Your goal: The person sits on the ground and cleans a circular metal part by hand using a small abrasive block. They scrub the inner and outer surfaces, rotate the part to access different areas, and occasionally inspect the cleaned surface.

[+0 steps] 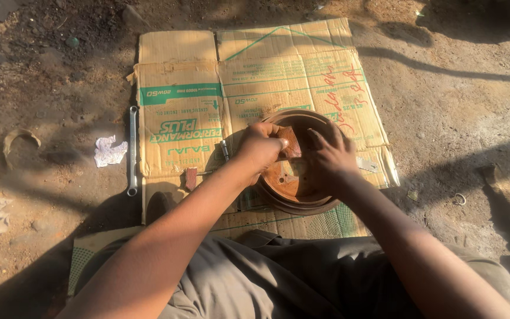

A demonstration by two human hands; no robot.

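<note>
Two hands meet at a rusty drum (290, 177): left fingers (270, 137) pinch a brown pad (289, 142), right fingers (329, 142) spread inside it.

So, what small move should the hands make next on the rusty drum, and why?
Probably rub the brown piece in the left hand along the inner wall of the drum: the right hand steadies the rim, and rust shows inside.

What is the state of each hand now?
Left hand: closed, holding a small rusty brown piece inside the rusty drum.
Right hand: open, fingers spread on the drum, gripping nothing.
</note>
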